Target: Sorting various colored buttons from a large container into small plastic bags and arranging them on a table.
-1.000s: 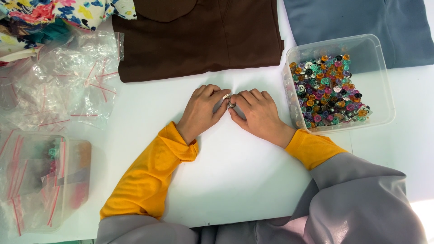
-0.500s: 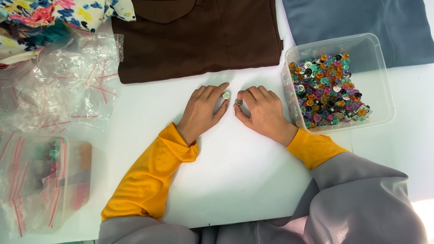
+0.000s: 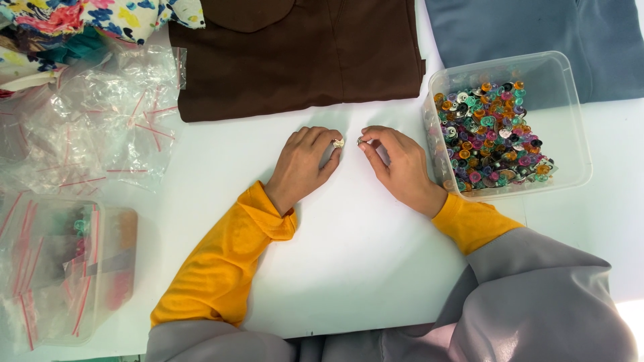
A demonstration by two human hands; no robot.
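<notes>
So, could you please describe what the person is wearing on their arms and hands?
Both arms wear bright yellow-orange long sleeves, bunched and ribbed at the wrists, under loose grey outer sleeves that cover the upper arms. The left hand and right hand are bare: no gloves, and no rings, watch or bracelets can be seen.

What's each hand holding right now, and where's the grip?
Left hand pinches a small silvery piece at its fingertips; right hand pinches another tiny piece likewise. Too small to tell which part.
</notes>
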